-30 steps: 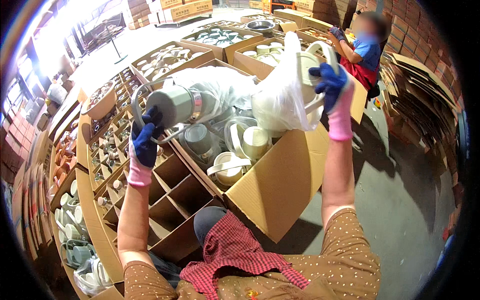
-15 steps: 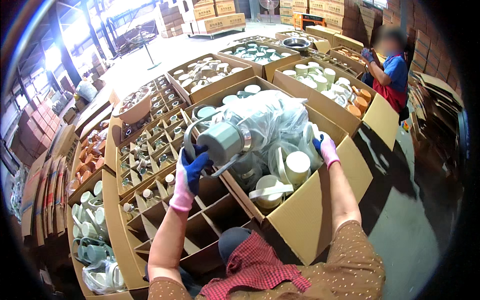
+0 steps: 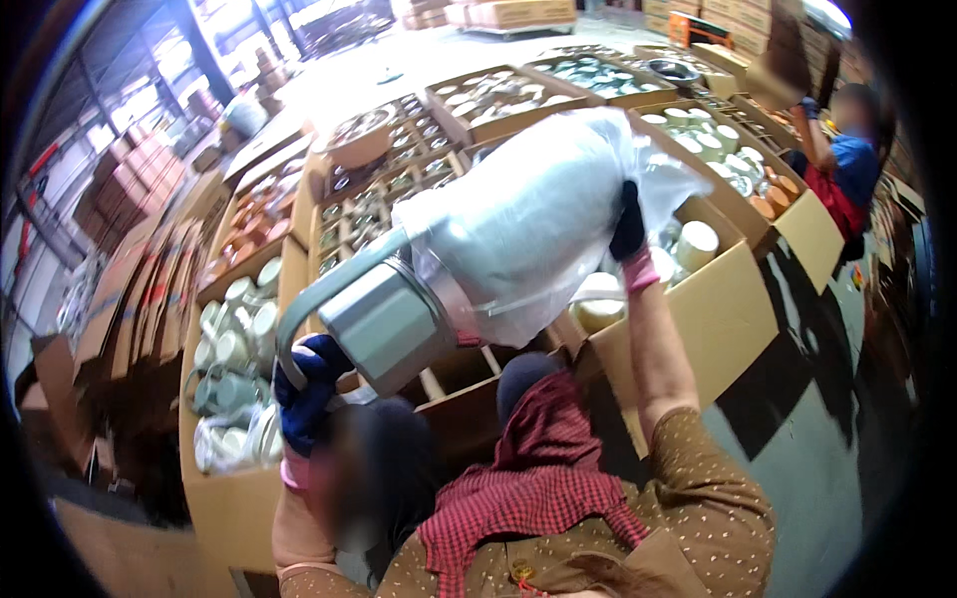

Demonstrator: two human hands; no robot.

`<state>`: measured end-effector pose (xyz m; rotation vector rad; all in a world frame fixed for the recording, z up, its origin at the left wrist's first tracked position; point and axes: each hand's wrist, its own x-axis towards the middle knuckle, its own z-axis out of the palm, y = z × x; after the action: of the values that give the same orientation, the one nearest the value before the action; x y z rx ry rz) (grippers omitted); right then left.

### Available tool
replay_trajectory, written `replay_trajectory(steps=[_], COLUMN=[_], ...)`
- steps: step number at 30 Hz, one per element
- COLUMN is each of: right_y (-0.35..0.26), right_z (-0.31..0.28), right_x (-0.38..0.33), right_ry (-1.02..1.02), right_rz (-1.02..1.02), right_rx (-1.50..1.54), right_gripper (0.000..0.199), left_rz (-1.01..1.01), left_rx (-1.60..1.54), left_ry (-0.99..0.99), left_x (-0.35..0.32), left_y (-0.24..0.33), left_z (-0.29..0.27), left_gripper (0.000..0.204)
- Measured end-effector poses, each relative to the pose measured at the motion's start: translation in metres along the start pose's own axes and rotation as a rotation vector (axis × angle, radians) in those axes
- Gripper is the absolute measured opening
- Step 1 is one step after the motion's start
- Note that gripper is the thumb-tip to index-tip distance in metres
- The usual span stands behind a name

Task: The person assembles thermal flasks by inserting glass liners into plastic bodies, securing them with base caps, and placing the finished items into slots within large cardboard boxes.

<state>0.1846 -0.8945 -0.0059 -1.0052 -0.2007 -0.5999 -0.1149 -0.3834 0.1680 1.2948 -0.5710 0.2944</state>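
A large insulated jug with a grey-green cap (image 3: pixel 384 319) lies tilted in mid-air over the cartons, its body inside a clear plastic bag (image 3: pixel 538 224). My left hand (image 3: pixel 314 384), in a blue glove with a pink cuff, is closed round the jug's loop handle (image 3: pixel 299 324) at the cap end. At the far end of the bag, my right hand (image 3: pixel 630 234) in a matching glove grips the bagged body; some of its fingers are hidden behind the plastic. Below the right wrist, white-capped jugs (image 3: pixel 698 244) stand in an open carton (image 3: pixel 688 309).
Pale green jug parts (image 3: pixel 234 349) fill a carton at the left, behind which flattened cardboard (image 3: pixel 140 289) leans. Divided cartons (image 3: pixel 384 199) hold metal-topped pieces. A co-worker (image 3: pixel 852 164) in blue and red is at the far right beside a carton with orange caps (image 3: pixel 773 194).
The bagged jug has come up out of the carton and nearer to me. My left hand has moved lower left with the handle; my right hand has shifted from the carton's contents onto the bag.
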Motion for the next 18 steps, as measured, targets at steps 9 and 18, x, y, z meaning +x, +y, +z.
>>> replay_trajectory(steps=[9, 18], right_y=[-0.102, -0.005], right_z=[0.235, 0.273], right_x=[-0.012, -0.109], right_ry=[-0.972, -0.708], right_rz=[-0.108, 0.421], right_rx=[-0.69, -0.444], right_gripper=[0.038, 0.046], left_rz=[-1.103, -0.791], left_rx=[-0.319, 0.479], left_ry=[-0.04, 0.204], left_x=[-0.165, -0.078], left_y=[0.019, -0.013], left_z=[0.048, -0.043], left_gripper=[0.049, 0.042])
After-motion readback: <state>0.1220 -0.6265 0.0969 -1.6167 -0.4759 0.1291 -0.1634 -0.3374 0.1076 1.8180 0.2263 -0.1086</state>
